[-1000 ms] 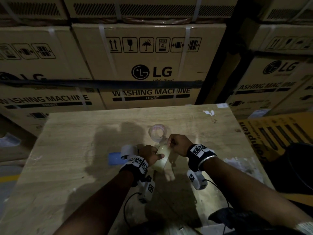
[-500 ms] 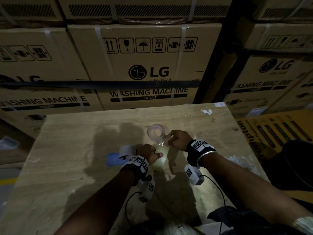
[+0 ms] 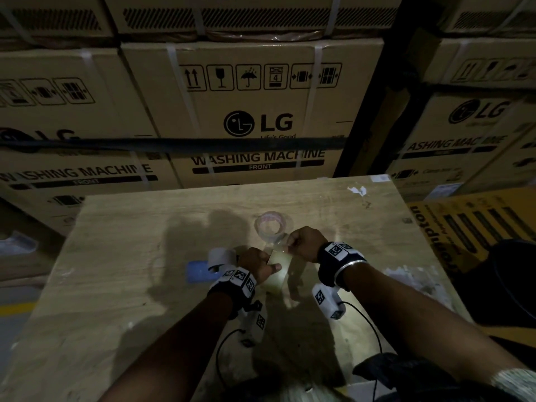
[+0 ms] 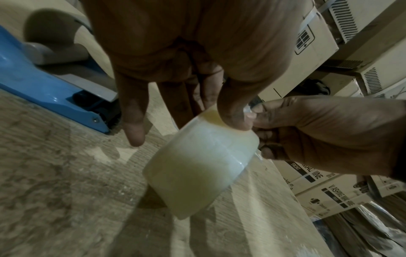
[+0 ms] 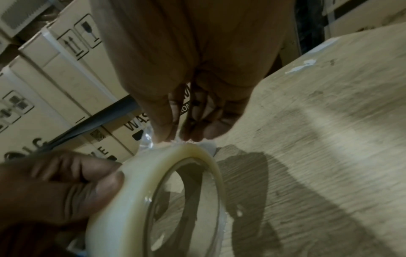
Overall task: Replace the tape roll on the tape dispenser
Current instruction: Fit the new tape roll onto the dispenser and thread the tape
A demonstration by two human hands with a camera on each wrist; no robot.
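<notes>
My left hand (image 3: 262, 265) grips a full pale-yellow tape roll (image 3: 278, 271) just above the wooden table (image 3: 130, 271), thumb on its rim. In the left wrist view the roll (image 4: 197, 170) fills the middle. My right hand (image 3: 301, 242) pinches the loose tape end (image 5: 173, 141) at the top of the roll (image 5: 136, 187). The blue tape dispenser (image 3: 198, 271) lies on the table just left of my left hand, its grey roller (image 3: 220, 256) upward. In the left wrist view the dispenser (image 4: 44, 83) shows at the left edge.
A nearly spent clear tape roll (image 3: 272, 227) lies flat on the table just beyond my hands. Stacked washing machine cartons (image 3: 255, 111) wall off the far side. A yellow carton (image 3: 470, 227) sits to the right of the table.
My right hand has crept slightly away from me along the top of the roll, still picking at the tape end. My left hand keeps the roll in place.
</notes>
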